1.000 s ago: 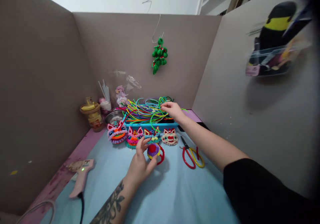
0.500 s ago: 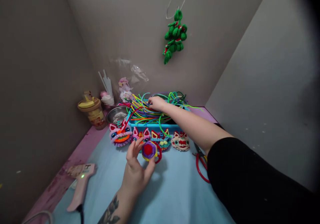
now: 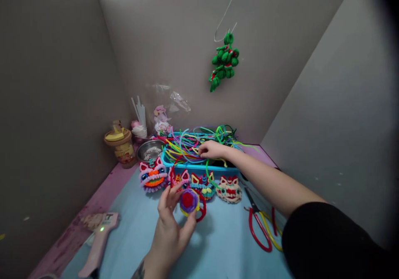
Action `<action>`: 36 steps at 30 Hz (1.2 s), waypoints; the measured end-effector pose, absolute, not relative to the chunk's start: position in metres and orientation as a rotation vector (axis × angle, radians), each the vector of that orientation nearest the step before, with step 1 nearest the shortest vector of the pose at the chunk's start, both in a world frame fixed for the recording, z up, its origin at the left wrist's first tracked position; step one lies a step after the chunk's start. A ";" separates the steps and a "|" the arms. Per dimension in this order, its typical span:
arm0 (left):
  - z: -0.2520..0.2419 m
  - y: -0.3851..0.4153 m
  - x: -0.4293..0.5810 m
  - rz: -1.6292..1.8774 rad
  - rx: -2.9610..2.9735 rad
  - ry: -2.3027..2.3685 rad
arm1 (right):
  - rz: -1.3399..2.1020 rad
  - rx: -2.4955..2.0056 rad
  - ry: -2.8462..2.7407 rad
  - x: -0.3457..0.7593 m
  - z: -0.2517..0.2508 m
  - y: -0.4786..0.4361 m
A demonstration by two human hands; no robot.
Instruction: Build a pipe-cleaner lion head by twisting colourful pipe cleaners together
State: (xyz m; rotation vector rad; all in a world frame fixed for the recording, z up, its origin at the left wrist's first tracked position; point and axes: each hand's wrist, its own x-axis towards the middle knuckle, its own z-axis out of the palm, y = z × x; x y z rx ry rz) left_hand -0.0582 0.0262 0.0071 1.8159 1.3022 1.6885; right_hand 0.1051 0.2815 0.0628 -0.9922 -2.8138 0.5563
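My left hand (image 3: 174, 225) pinches a small round pipe-cleaner piece (image 3: 189, 200) between thumb and fingers. The piece has a red centre, a purple ring, a yellow edge and a red loop at its right. Over a blue tray (image 3: 199, 169) heaped with coloured pipe cleaners (image 3: 183, 148), my right hand (image 3: 213, 149) has its fingers closed on a pipe cleaner; its full length is lost in the heap. Several pipe-cleaner lion heads stand before the tray: a pink-lilac one (image 3: 152, 177), a cream-red one (image 3: 229, 189) and others partly behind my left hand.
A pink glue gun (image 3: 99, 237) with a green light lies at left. Scissors (image 3: 262, 225) with red and yellow handles lie at right. Further back stand a metal bowl (image 3: 149, 151) and a brown-lidded cup (image 3: 123, 146). A green ornament (image 3: 225, 60) hangs at the wall.
My right hand has shifted right and nearer across the pipe cleaners. The left hand still holds the round piece. The view has tilted up, and more of the scissors shows.
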 end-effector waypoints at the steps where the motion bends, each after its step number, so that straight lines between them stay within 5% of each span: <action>1: 0.007 0.026 -0.058 1.679 1.817 1.299 | 0.561 -0.971 -2.825 0.107 0.061 0.282; 11: 0.009 0.025 -0.058 1.648 1.837 1.318 | 0.321 -0.948 -2.441 0.072 0.095 0.284; 19: 0.008 0.022 -0.057 1.602 1.867 1.283 | 0.578 -0.918 -3.059 0.017 0.068 0.267; 36: 0.011 0.016 -0.054 1.524 1.876 1.310 | 0.326 -1.147 -2.217 0.012 0.076 0.308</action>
